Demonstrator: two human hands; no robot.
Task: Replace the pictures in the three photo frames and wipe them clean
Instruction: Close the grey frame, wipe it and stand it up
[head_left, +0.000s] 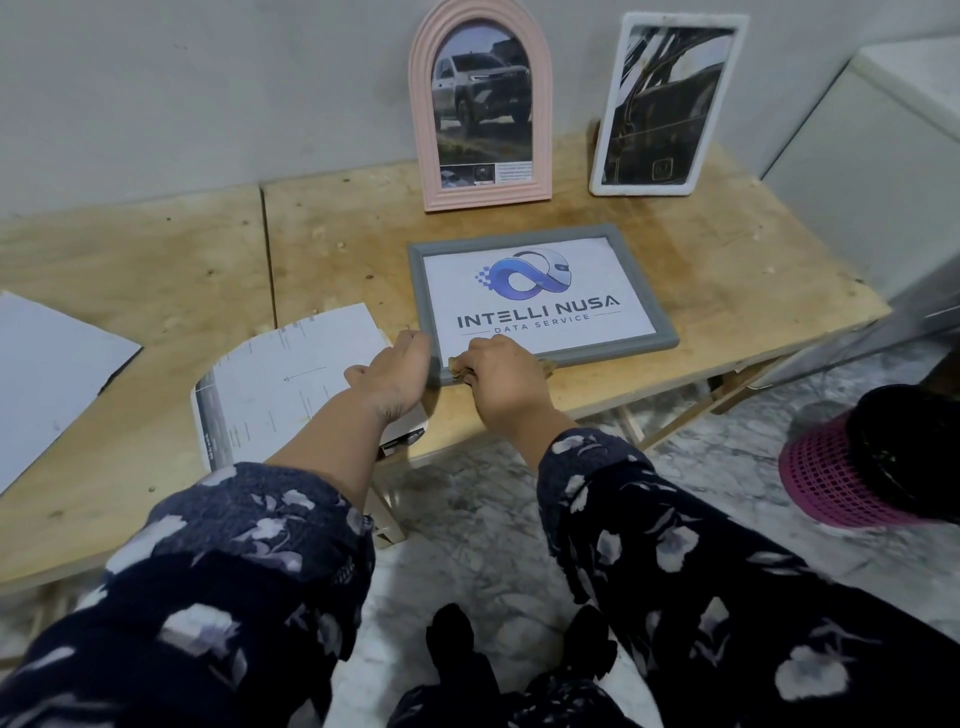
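Note:
A grey photo frame (644, 291) lies flat on the wooden table (727, 260), showing an "Intelli Nusa Data Service" logo print. My left hand (392, 371) holds the frame's near left corner with curled fingers. My right hand (501, 374) grips a small brownish cloth (546, 367) pressed on the frame's near edge. A pink arched frame (423, 130) with a pickup truck picture stands against the wall. Right of it leans a white rectangular frame (737, 62) with a dark picture.
Loose printed sheets (291, 374), one arch-shaped, lie under my left forearm. A white sheet (47, 374) lies at the far left. A white cabinet (893, 156) stands at the right. A pink basket (831, 478) sits on the marble floor.

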